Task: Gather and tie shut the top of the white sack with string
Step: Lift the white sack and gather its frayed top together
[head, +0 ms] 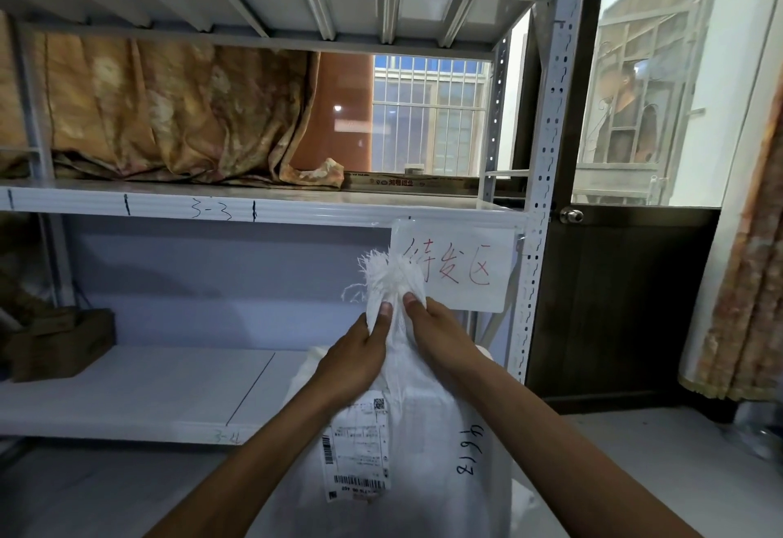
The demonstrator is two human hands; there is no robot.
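Woven plastic white sack (428,431) frayed at top, paper label (358,448), glossy painted metal shelf (178,205), draped cloth (169,113)

Both hands (406,338) raised, grips closed.

- White sack (423,431): standing upright before a metal shelving unit (546,156), its top gathered into a frayed neck.
- Left hand (360,351) and right hand (440,334): both gripping the neck, thumbs pressing upward.
- Shipping label (360,448): sticking to the sack's front.
- Paper sign (457,266): hanging from the shelf edge behind.
- Cardboard box (59,342): sitting on the lower shelf.
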